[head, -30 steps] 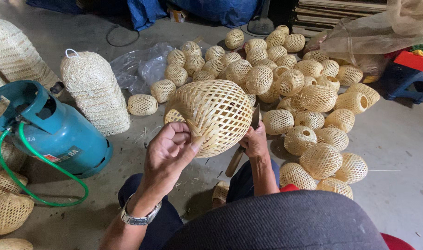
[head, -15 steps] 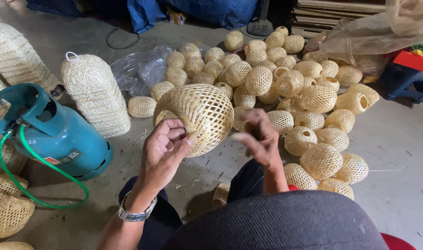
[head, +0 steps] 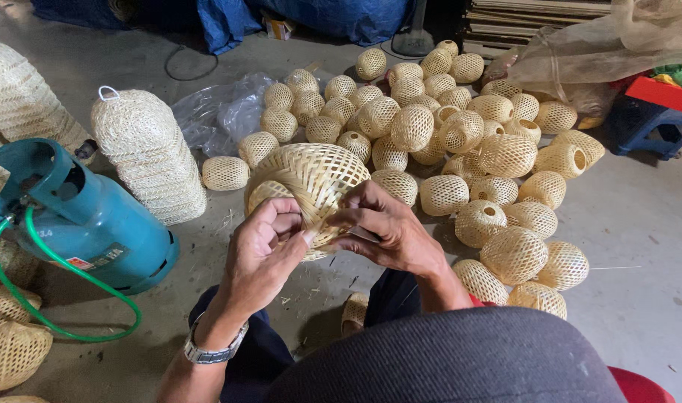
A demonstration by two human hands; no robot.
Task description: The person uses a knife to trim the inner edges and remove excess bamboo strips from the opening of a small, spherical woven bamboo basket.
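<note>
I hold a large woven bamboo ball (head: 311, 179) in front of my knees, above the concrete floor. My left hand (head: 265, 250) grips its lower left rim, fingers curled against the weave. Against the ball's lower right edge, my right hand (head: 386, 227) is closed with the fingers pinched at the rim, close to the left fingertips. A wristwatch (head: 210, 351) sits on my left wrist.
Several smaller woven bamboo balls (head: 460, 157) lie heaped on the floor ahead and to the right. A teal gas cylinder (head: 80, 216) with a green hose (head: 27, 298) stands at left, beside a stack of woven shades (head: 151, 160). A blue stool (head: 654, 112) is at far right.
The woven ball has moved left and lower toward me. My right hand came from the ball's right side onto its lower rim, next to my left hand.
</note>
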